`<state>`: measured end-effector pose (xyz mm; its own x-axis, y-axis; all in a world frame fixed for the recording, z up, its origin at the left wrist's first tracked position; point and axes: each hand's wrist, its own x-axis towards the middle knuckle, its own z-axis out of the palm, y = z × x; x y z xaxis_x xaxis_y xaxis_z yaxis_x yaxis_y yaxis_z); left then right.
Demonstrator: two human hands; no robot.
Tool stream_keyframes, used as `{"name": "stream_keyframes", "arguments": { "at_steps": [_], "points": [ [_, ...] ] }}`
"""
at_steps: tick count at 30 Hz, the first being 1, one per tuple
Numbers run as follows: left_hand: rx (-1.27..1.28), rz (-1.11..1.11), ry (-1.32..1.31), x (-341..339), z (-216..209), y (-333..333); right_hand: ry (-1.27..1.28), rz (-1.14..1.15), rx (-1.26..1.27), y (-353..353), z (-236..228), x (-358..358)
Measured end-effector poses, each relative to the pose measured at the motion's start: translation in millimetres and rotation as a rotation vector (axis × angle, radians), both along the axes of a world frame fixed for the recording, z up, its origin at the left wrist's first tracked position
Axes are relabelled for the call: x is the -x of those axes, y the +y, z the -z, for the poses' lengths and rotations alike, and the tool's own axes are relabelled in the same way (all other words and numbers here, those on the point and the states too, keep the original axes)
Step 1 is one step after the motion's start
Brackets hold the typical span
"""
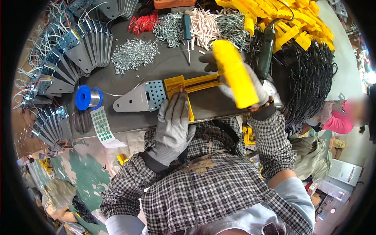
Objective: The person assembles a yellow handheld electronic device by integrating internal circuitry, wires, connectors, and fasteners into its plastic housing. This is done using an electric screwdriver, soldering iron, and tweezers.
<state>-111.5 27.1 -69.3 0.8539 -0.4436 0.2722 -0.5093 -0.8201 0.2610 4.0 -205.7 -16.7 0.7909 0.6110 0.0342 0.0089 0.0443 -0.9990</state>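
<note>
Yellow plastic elongated shell (234, 72) is held by the gray-gloved right hand (256, 86); the gray-gloved left hand (172, 127), fingers together, rests over a yellow rectangular plastic frame (175, 82) on the dark tabletop (211, 103).

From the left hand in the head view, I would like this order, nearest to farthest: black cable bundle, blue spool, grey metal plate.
1. Grey metal plate: just left of the left hand.
2. Blue spool: farther left.
3. Black cable bundle: far over on the right side.
</note>
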Motion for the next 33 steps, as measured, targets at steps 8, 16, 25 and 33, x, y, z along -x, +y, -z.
{"name": "stream_keyframes", "arguments": {
  "at_steps": [8, 16, 25, 33],
  "points": [
    [0.112, 0.075, -0.081, -39.0, -52.9, 23.3, -0.873, 0.209, 1.0, 55.0, 29.9, 19.9],
    [0.03, 0.06, 0.129, -43.3, -30.1, 18.8, -0.852, 0.521, 0.61, 46.7, 50.3, -26.7],
    [-0.121, 0.156, -0.098, -46.8, -35.7, 23.2, -0.514, 0.407, 1.245, 80.3, 2.9, -65.1],
    [-0.109, 0.118, -0.019, -46.5, -32.9, 6.1, -0.339, 0.365, 1.215, 82.0, 8.6, -76.2]
  ]
}}
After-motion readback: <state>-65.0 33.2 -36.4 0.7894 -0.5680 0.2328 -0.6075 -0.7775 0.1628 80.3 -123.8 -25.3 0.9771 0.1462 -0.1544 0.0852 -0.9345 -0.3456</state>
